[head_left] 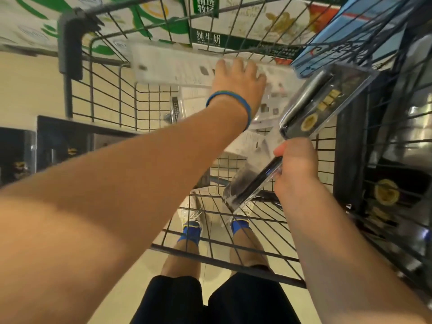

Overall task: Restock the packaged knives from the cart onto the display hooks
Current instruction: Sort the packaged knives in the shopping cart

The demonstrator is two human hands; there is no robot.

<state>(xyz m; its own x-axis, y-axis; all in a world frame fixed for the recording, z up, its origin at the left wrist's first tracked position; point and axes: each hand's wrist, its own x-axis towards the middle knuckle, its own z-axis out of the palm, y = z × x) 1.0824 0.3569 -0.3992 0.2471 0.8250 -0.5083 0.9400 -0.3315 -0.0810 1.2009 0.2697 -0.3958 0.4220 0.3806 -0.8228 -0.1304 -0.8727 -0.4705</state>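
I look down into a wire shopping cart [100, 94]. My right hand [297, 169] grips a packaged knife [311, 106] in a clear blister with a black handle and gold seal, held tilted above the cart. My left hand [238, 80], with a blue wristband, reaches deep into the cart and closes on a white-backed knife package [168, 64], which is blurred. More white-backed packages [247, 143] lie in the cart under my left forearm.
Dark knife packages with gold seals [385, 190] hang outside the cart's right wall. Green-and-white milk cartons [205, 24] and a blue box [360, 26] stand beyond the far end. Dark shelving [53, 146] is at the left. My legs and shoes [191, 228] show through the cart.
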